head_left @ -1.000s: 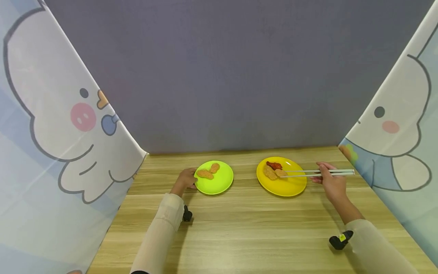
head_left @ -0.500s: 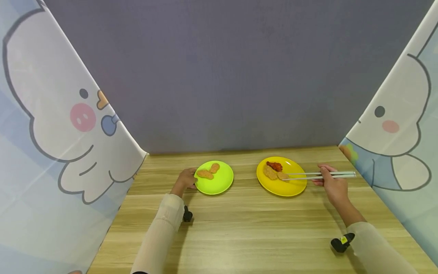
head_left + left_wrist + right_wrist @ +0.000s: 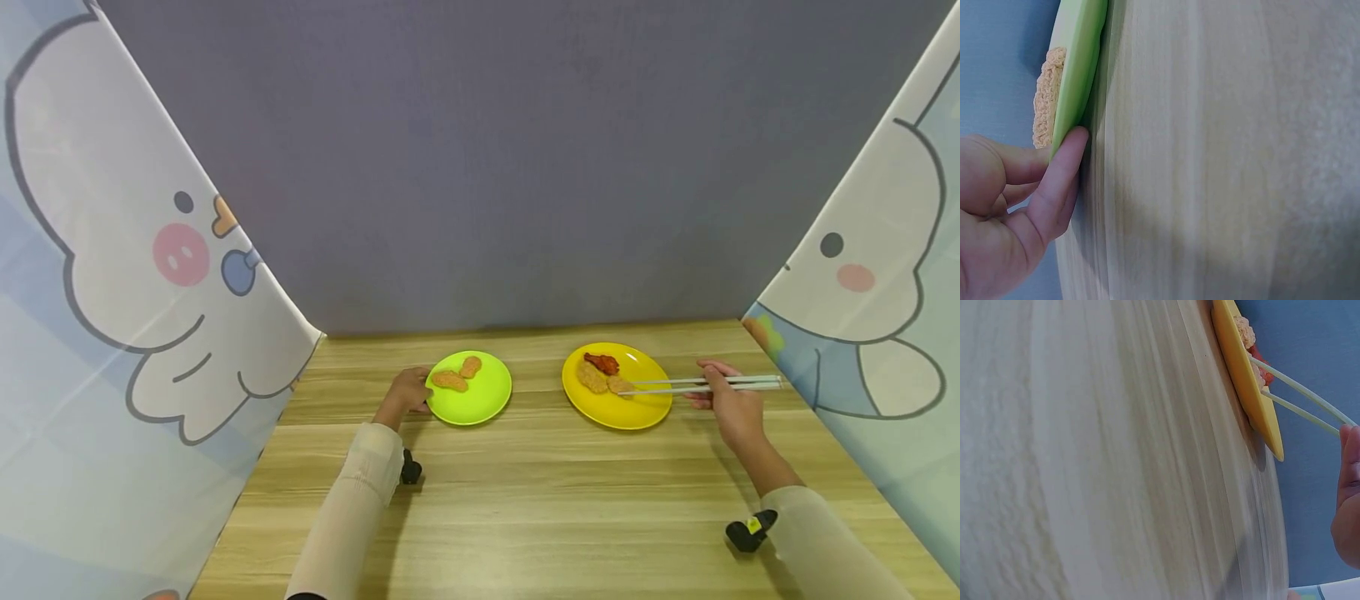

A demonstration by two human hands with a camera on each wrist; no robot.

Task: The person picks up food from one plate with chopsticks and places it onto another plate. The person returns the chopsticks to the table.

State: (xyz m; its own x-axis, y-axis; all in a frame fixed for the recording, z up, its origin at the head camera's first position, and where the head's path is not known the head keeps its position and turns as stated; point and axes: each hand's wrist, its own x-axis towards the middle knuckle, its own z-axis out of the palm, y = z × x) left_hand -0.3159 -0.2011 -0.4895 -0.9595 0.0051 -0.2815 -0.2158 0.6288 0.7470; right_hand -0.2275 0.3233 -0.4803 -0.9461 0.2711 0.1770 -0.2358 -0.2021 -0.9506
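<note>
My left hand [image 3: 408,390] pinches the near-left rim of a green plate [image 3: 480,404], thumb above and fingers below, as the left wrist view shows. Two breaded pieces, a longer nugget [image 3: 449,381] and a smaller nugget [image 3: 471,367], lie on that plate. In my right hand [image 3: 733,408] is a pair of pale chopsticks [image 3: 690,386]. Their tips touch a small nugget [image 3: 619,385] on the yellow plate [image 3: 630,415]. Beside it lie a larger breaded piece [image 3: 592,377] and a red drumstick [image 3: 602,363].
Both plates stand on a wood-grain table [image 3: 525,508]. A grey panel [image 3: 525,167] rises behind the table's far edge. Cartoon-printed sheets [image 3: 112,333] flank it on the left and right.
The right hand has shifted slightly right and down with the chopsticks. The small nugget on the yellow plate has moved a little right and down. The left hand has stayed at the green plate.
</note>
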